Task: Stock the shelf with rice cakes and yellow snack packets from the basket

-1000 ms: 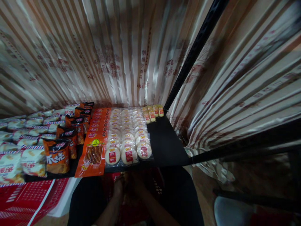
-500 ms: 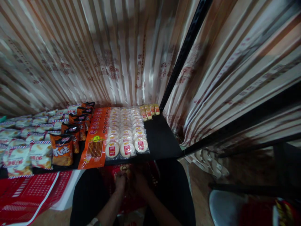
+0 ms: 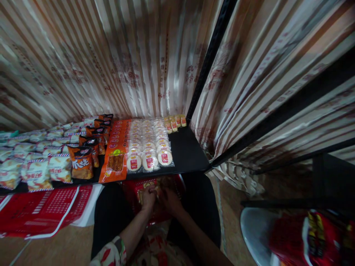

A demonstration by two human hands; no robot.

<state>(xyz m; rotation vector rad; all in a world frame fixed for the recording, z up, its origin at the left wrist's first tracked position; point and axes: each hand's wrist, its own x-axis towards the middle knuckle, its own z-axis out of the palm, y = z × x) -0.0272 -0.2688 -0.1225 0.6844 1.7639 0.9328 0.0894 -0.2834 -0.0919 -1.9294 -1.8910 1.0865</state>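
Between my dark-clad knees, below the shelf's front edge, lies a red package (image 3: 144,182) with pale yellowish shapes on it. My left hand (image 3: 149,195) is at its near side with the fingers curled closed; what they grip is hidden. Close beside it, my right hand (image 3: 169,199) is also curled in, over something dim and brownish that I cannot make out. Above the hands, on the black shelf (image 3: 185,147), are rows of round white crackers (image 3: 149,162) in clear wrappers. Several small yellow packs (image 3: 173,123) stand behind them at the right.
Left of the crackers are a flat orange snack bag (image 3: 113,159), orange-black bags (image 3: 81,162) and many white bags (image 3: 59,166). A red basket (image 3: 55,207) is below the shelf. Black posts (image 3: 208,62) and striped curtains (image 3: 124,55) enclose the shelf. Red packages (image 3: 291,232) lie at lower right.
The view has tilted down, so the shelf sits higher and more of my forearms and a patterned sleeve shows. Both hands stay together at the red package.
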